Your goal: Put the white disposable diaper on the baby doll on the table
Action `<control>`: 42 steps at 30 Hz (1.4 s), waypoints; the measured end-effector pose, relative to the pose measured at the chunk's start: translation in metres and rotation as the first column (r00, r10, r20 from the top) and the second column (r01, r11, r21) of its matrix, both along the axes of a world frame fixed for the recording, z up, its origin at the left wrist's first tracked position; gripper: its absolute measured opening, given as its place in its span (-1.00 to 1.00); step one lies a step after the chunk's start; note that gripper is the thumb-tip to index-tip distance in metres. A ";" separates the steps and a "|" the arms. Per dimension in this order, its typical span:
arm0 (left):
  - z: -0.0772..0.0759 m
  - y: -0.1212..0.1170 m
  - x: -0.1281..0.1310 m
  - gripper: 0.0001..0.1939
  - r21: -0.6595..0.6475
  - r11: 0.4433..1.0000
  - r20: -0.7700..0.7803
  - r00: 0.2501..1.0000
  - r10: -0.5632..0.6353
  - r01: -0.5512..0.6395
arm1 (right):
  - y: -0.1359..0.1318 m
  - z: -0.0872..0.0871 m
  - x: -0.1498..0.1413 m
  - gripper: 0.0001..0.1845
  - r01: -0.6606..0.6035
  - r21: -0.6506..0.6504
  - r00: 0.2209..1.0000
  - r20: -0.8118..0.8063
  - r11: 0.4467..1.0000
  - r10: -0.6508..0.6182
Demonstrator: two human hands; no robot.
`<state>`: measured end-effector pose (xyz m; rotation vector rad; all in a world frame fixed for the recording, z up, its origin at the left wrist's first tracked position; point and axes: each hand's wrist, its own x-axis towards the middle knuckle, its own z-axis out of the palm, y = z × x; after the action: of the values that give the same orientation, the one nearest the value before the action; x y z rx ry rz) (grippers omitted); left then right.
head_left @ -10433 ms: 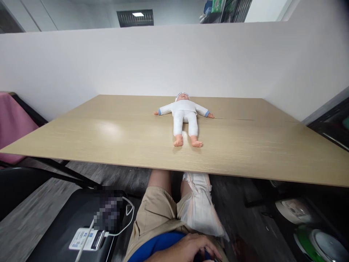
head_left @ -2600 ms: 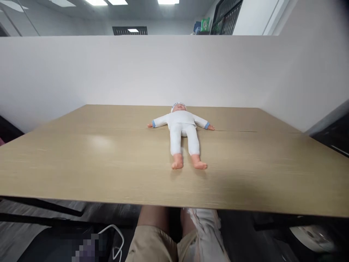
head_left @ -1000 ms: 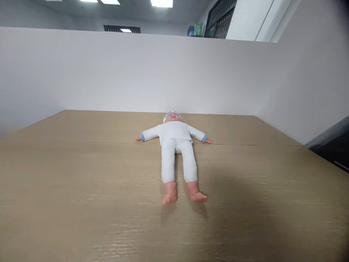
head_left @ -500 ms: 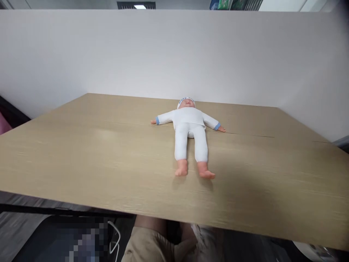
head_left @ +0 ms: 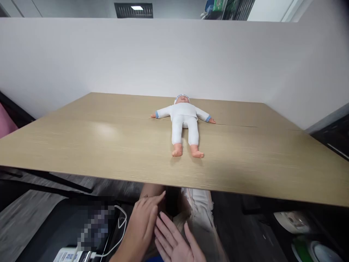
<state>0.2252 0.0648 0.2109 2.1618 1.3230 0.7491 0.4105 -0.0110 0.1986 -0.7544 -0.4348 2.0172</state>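
Note:
My left hand (head_left: 142,220) is over my lap, back upward, its fingers stretched out and holding nothing. Beside it my right hand (head_left: 176,240) lies palm up with the fingers apart and nothing in it. The two hands are close together, below the table's front edge. A white diaper (head_left: 201,214) with ruffled, pinkish edges lies over my right thigh, just right of my right hand. On the table lies a baby doll (head_left: 184,115) on its back, arms spread, feet towards me. It wears a white top and trousers with blue cuffs and a printed white cap.
The wooden table (head_left: 81,145) stands between me and a white partition (head_left: 136,58). At lower left, a black seat (head_left: 46,233) carries a white cable (head_left: 124,227) and a card-like device (head_left: 67,254). Round containers (head_left: 293,221) stand low at right. Pink cloth (head_left: 7,122) shows at far left.
Both hands have come into view over my lap, from out of sight half a second ago. My view has tilted down and drawn back from the table. The doll has stayed in place.

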 end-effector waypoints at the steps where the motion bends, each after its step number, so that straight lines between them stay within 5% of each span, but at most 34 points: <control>1: 0.000 -0.001 -0.002 -0.50 -0.101 0.993 0.092 0.993 0.075 -0.066 | -0.002 -0.004 0.002 -0.21 0.017 -0.065 0.987 -0.159 0.998 -0.027; 3: 0.000 -0.006 -0.003 -0.50 -0.283 0.950 0.246 0.947 0.207 -0.134 | -0.005 -0.011 0.004 -0.24 0.034 -0.139 0.949 -0.306 0.990 -0.075; 6: 0.003 -0.018 0.000 -0.51 -0.421 0.902 0.369 0.889 0.271 -0.100 | -0.007 -0.016 0.002 -0.30 0.094 -0.169 0.948 -0.285 0.981 -0.140; 12: -0.001 -0.041 0.008 -0.59 -0.380 0.925 0.478 0.851 0.216 -0.021 | -0.009 -0.018 -0.007 -0.39 0.212 -0.102 0.963 -0.151 0.972 -0.226; 19: 0.000 -0.040 0.018 -0.71 -0.310 0.950 0.548 0.808 0.215 -0.043 | 0.000 -0.005 -0.014 -0.52 0.306 -0.110 0.944 -0.096 0.946 -0.317; 25: -0.004 -0.039 0.020 -0.69 -0.406 0.912 0.544 0.788 0.288 -0.053 | 0.007 0.006 -0.015 -0.48 0.331 -0.138 0.939 -0.052 0.933 -0.341; 29: -0.017 -0.035 0.019 -0.62 -0.592 0.805 0.573 0.685 0.449 -0.033 | 0.010 0.000 -0.016 -0.49 0.353 -0.147 0.934 -0.003 0.924 -0.357; 33: -0.033 -0.026 0.020 -0.54 -0.840 0.542 0.516 0.326 0.792 0.013 | 0.013 -0.018 -0.013 -0.45 0.350 -0.207 0.936 0.037 0.913 -0.351; 36: -0.041 -0.021 0.019 -0.47 -0.914 0.404 0.403 0.174 0.899 0.029 | 0.014 -0.034 -0.011 -0.45 0.394 -0.246 0.918 0.063 0.885 -0.391; 39: -0.050 -0.017 0.016 -0.42 -0.917 0.400 0.394 0.185 0.900 0.006 | 0.015 -0.048 -0.010 -0.48 0.428 -0.294 0.902 0.085 0.855 -0.423; 42: -0.059 -0.016 0.012 -0.35 -0.887 0.459 0.427 0.303 0.852 -0.042 | 0.022 -0.052 -0.006 -0.45 0.402 -0.310 0.913 0.067 0.861 -0.402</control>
<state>0.2370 0.0490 0.1523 0.3610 1.3237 1.0560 0.4048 0.0107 0.1470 -0.9543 0.0595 1.7029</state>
